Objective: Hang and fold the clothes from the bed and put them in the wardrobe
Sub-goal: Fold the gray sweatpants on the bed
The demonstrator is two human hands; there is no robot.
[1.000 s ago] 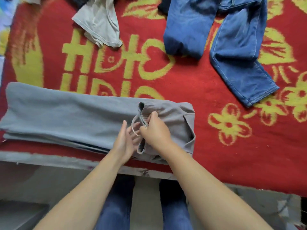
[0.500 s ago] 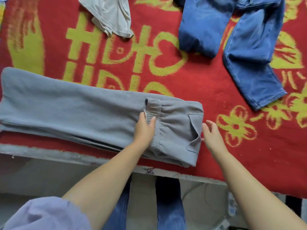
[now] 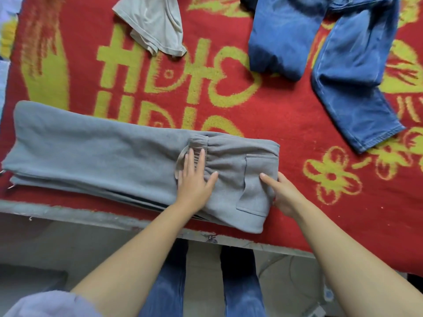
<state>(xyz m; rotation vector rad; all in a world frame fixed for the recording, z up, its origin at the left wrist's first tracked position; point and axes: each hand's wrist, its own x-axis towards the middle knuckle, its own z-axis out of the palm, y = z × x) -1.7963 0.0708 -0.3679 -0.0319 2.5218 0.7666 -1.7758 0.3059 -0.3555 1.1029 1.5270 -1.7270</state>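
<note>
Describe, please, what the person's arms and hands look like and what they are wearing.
Both forearms are bare. The left hand and right hand show no rings, gloves or watch. A pale lilac sleeve, pushed up, shows on the left arm at the bottom corner. No sleeve shows on the right arm.

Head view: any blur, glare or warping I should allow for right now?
Head view: soft, even light and no glare; the grey sweatpants and both hands, left and right, look sharp; wide-angle bending curves the bed edge; the lavender sleeve at the bottom corner looks soft.
</note>
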